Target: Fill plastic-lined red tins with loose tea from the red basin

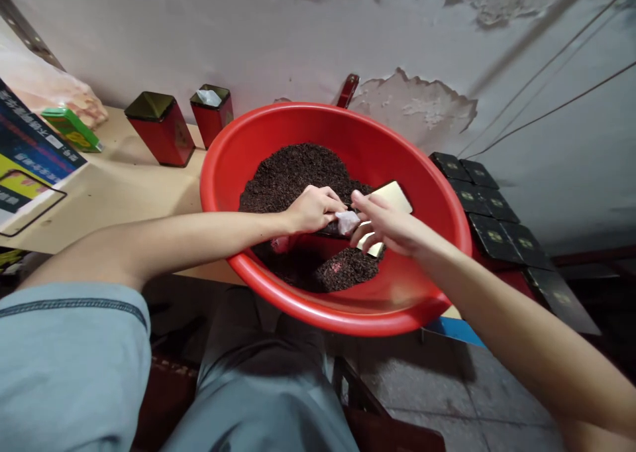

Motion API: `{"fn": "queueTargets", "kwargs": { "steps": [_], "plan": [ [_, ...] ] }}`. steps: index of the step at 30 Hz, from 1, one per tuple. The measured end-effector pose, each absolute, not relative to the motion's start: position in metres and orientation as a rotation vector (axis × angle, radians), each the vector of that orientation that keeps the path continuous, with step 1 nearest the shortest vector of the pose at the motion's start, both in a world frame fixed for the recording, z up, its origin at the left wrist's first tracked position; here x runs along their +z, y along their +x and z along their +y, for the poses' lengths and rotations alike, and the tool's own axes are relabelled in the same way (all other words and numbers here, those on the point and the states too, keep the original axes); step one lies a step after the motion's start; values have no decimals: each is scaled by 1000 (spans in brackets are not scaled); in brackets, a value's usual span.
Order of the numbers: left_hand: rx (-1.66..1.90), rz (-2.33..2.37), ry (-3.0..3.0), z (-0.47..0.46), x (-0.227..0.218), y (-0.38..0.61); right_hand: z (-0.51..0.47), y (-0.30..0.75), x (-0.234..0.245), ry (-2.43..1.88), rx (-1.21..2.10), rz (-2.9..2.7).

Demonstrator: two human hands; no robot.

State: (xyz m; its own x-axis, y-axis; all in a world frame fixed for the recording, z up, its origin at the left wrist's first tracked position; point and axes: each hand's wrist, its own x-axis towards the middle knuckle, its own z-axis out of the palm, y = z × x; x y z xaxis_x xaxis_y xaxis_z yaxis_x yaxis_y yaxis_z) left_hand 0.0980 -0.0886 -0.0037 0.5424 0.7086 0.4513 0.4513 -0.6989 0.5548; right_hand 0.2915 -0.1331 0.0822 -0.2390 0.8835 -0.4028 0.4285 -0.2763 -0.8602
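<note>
Both hands (313,208) (385,223) over basin (437,193), hiding most of pale tin (395,195).

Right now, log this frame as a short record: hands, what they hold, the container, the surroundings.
left hand: inside the basin, fingers closed on a small clear bag
right hand: on a gold tin, touching the bag
bag: between both hands
gold tin: lying in the basin
basin: red, holds dark loose tea
table: two red tins behind the basin
</note>
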Motion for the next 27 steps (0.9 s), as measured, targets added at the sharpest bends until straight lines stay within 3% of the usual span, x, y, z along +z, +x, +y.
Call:
{"fn": "queueTargets", "kwargs": {
  "steps": [6,13,17,21,27],
  "plan": [
    [853,1083,2488,-103,5,97,-138,267,63,-1555,1580,-1161],
    [822,997,2482,-95,8,98,-129,289,44,-1430,1342,-1505],
    [696,834,2566,-86,14,93,-115,303,48,-1265,645,-2269],
    [572,795,2587,-84,20,85,-102,316,54,-711,-163,-2867],
    [503,785,2743,-93,22,80,-97,330,47,-186,-674,-2968]
  ]
}}
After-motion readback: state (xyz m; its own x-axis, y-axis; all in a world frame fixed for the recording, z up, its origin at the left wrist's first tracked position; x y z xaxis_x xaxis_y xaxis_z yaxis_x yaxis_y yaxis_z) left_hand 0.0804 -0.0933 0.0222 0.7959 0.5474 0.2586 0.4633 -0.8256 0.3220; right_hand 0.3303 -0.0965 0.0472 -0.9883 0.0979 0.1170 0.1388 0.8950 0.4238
